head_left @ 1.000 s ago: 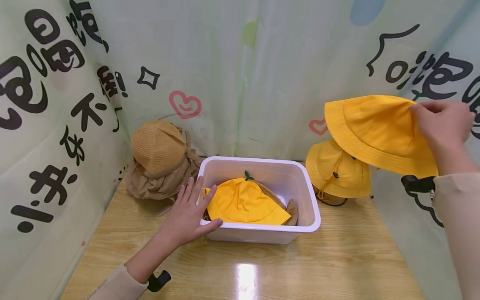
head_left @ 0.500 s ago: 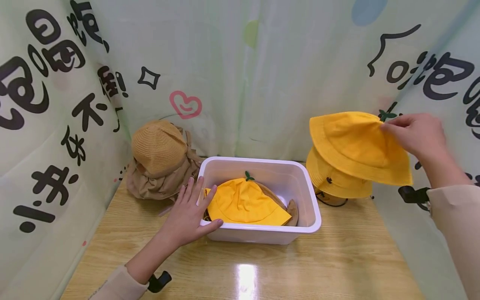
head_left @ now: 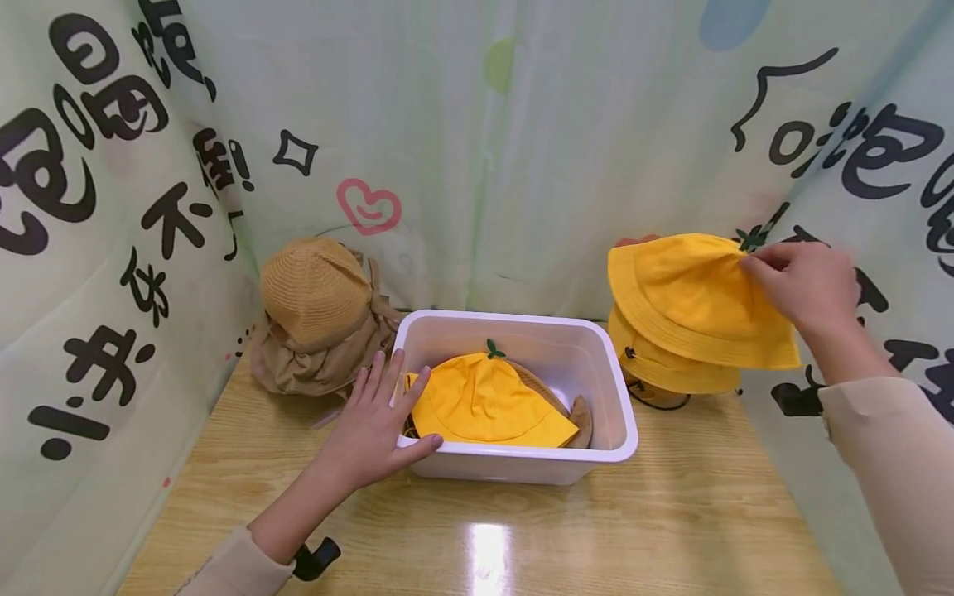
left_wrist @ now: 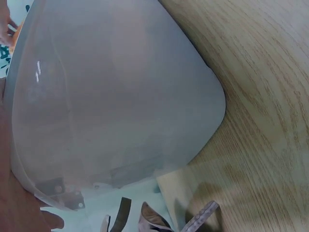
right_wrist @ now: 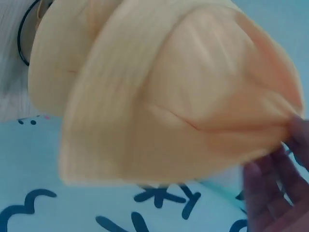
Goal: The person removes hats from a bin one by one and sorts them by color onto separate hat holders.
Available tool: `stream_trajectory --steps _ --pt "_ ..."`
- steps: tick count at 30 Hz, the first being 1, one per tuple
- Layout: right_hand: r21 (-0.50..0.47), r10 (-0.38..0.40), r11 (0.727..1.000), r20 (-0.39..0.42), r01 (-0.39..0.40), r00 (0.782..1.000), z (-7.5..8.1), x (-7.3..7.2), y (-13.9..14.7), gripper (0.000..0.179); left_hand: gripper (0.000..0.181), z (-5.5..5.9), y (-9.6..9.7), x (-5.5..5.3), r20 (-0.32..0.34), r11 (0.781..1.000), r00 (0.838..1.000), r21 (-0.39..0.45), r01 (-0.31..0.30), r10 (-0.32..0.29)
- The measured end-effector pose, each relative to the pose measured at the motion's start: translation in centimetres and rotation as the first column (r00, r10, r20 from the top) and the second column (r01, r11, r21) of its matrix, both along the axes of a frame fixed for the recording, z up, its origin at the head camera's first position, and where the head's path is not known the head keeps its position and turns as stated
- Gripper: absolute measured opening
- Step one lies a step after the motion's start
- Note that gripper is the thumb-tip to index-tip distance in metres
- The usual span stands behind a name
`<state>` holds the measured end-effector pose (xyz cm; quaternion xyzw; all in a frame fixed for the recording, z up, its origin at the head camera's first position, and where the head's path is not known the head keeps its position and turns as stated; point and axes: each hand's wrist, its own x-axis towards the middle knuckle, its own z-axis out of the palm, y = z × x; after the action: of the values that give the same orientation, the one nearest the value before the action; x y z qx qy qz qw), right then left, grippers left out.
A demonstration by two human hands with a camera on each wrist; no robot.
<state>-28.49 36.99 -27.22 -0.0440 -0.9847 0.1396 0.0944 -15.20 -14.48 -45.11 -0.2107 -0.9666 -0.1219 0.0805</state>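
My right hand [head_left: 808, 281] pinches a yellow bucket hat [head_left: 686, 290] near its crown top, beside a green sprout. The hat's brim overlaps another yellow hat [head_left: 671, 377] standing at the right of the table; whether they touch I cannot tell. In the right wrist view the held hat [right_wrist: 203, 96] is blurred. My left hand [head_left: 373, 430] rests with spread fingers on the left rim of a white plastic bin [head_left: 514, 465]. A yellow hat with a sprout [head_left: 492, 406] lies in the bin, partly over brown items. In the left wrist view the bin's wall [left_wrist: 116, 87] fills most of the frame.
Left of the bin, a tan woven hat [head_left: 316, 290] sits on a brown fabric hat [head_left: 298, 364]. The wooden table [head_left: 596, 538] is bounded by a printed curtain [head_left: 484, 165] at the back and sides. A black cord loop lies under the right-hand hats.
My right hand has moved left and down, carrying the yellow hat over the one standing at the right. The left hand has stayed on the bin's rim.
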Motion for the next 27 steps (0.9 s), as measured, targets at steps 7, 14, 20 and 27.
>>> stream_trajectory --steps 7,14,20,27 --pt "0.012 0.047 0.999 0.066 -0.048 0.997 -2.9 -0.3 -0.3 0.06 0.089 0.2 0.2 0.0 -0.001 1.0 1.0 -0.007 0.001 -0.001" --pt "-0.026 -0.047 0.999 -0.024 0.046 0.999 -3.1 -0.2 -0.3 0.063 0.089 0.3 0.4 -0.1 -0.011 1.0 1.0 -0.004 -0.002 0.002" --pt "-0.047 -0.002 0.999 -0.028 0.0 1.0 -4.2 0.3 0.1 0.061 0.09 0.5 0.4 -0.3 0.0 1.0 1.0 -0.019 -0.002 0.002" --pt "-0.147 0.024 0.988 -0.167 -0.049 0.986 -6.2 1.0 0.3 0.061 0.093 3.0 1.3 -0.9 -0.018 0.999 0.999 0.003 0.052 -0.052"
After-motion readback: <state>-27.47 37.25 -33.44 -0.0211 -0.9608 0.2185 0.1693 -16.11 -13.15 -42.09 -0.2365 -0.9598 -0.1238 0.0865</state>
